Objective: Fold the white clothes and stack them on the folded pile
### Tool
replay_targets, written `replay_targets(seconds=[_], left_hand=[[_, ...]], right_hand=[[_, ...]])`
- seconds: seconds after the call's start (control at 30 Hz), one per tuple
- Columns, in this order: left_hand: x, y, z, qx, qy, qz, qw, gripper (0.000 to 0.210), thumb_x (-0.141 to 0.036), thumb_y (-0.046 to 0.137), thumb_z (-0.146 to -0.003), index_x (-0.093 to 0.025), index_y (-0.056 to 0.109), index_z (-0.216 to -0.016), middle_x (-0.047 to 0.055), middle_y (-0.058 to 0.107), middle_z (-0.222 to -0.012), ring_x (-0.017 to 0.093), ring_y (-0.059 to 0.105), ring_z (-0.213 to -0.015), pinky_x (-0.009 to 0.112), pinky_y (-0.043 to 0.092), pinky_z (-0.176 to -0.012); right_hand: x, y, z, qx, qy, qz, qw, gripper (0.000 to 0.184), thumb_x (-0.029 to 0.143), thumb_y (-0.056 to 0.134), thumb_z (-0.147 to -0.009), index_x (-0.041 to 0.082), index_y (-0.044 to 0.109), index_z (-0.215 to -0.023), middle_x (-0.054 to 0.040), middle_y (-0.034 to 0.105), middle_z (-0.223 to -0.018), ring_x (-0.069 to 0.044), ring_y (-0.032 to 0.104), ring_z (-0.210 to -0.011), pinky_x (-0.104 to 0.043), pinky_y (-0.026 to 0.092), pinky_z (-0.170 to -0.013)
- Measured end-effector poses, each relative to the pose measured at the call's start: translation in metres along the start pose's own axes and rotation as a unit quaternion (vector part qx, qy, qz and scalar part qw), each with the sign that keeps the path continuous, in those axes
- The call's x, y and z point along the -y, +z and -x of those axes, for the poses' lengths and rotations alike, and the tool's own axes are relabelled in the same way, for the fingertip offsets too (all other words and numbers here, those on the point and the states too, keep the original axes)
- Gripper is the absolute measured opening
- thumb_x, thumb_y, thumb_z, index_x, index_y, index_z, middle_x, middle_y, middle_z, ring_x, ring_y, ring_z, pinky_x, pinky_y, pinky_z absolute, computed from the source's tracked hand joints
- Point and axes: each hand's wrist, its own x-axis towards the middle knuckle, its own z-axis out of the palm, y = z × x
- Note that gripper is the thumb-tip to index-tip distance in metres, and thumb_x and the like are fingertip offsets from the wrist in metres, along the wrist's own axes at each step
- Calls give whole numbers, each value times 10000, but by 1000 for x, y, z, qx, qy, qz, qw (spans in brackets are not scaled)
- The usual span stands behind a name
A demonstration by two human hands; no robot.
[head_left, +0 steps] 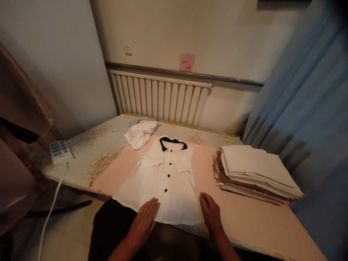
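A white short-sleeved shirt [176, 188] with a black-trimmed collar and black buttons lies front up, its collar away from me. Both short sleeves are folded in over its chest. My left hand [146, 215] rests flat on the lower left of the shirt, near the hem, fingers stretched out. At the lower right side edge, my right hand [211, 213] has its fingers curled and pressed together against the fabric. The fingertips partly hide the bit of edge between them.
Under the shirt is a pink cloth [244, 221] on a flowered table cover [100, 134]. A stack of folded clothes [255, 166] stands at right, a crumpled white garment [141, 134] at back. A power strip [60, 152] with a white cord sits at left; a radiator [160, 96] is behind.
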Motion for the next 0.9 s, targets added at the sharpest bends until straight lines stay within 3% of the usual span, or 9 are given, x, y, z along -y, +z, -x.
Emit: replay_targets(seconds=[0.17, 0.27, 0.43, 0.57, 0.63, 0.73, 0.83, 0.9], left_hand=[[0, 8, 3, -47, -41, 82, 995, 371, -216, 460, -910, -218, 538, -1273, 91, 579, -1322, 217, 477, -1282, 401, 426, -1052], [5, 13, -1, -72, -115, 146, 980, 278, -283, 453, -922, -225, 625, -1132, 81, 665, -1189, 214, 583, -1152, 384, 471, -981], [20, 3, -26, 12, -288, 249, 924, 352, -417, 367, -930, -210, 650, -966, 32, 717, -915, 194, 653, -873, 306, 499, -782], [26, -8, -41, 33, -346, 307, 886, 363, -446, 352, -908, -206, 624, -892, -8, 675, -806, 177, 618, -793, 263, 454, -718], [26, -9, -42, 32, -350, 318, 881, 357, -446, 357, -901, -207, 621, -908, -12, 659, -795, 177, 605, -781, 263, 438, -714], [23, -8, -39, 23, -346, 330, 878, 355, -447, 355, -902, -208, 616, -908, -13, 639, -779, 172, 587, -757, 261, 421, -699], [21, -8, -36, 15, -342, 345, 874, 361, -453, 356, -905, -205, 618, -914, -9, 636, -782, 168, 575, -747, 255, 417, -686], [20, -9, -36, 11, -340, 356, 870, 362, -457, 363, -905, -202, 620, -919, -7, 639, -792, 168, 573, -751, 254, 420, -689]], right_hand=[[0, 0, 1, 2, 3, 0, 1000, 371, 388, 495, -843, 159, 649, -1091, -104, 686, -1100, -228, 636, -1010, -347, 487, -912], [-2, 1, 2, 0, 4, -1, 1000, 373, 386, 499, -845, 157, 645, -1100, -103, 684, -1104, -228, 635, -1013, -359, 481, -922], [-2, 0, 0, 6, 22, -14, 1000, 358, 374, 535, -818, 165, 651, -1083, -87, 700, -1058, -225, 647, -979, -349, 499, -883], [11, -2, -4, -7, 37, -15, 999, 319, 375, 525, -828, 168, 657, -1032, -89, 704, -1003, -231, 653, -933, -352, 519, -832], [25, 2, -1, -17, -20, 22, 999, 278, 345, 507, -840, 170, 651, -1001, -93, 694, -984, -232, 643, -925, -366, 512, -839], [51, 21, 15, 27, -179, 59, 982, 220, 289, 492, -862, 179, 636, -986, -87, 673, -965, -209, 626, -904, -345, 512, -823], [71, 51, 37, 117, -342, 100, 927, 229, 234, 508, -858, 192, 616, -1057, -85, 659, -1036, -207, 597, -961, -354, 498, -859], [77, 71, 49, 145, -421, 145, 884, 320, 241, 545, -833, 185, 587, -1145, -104, 623, -1178, -246, 552, -1070, -410, 462, -923]])
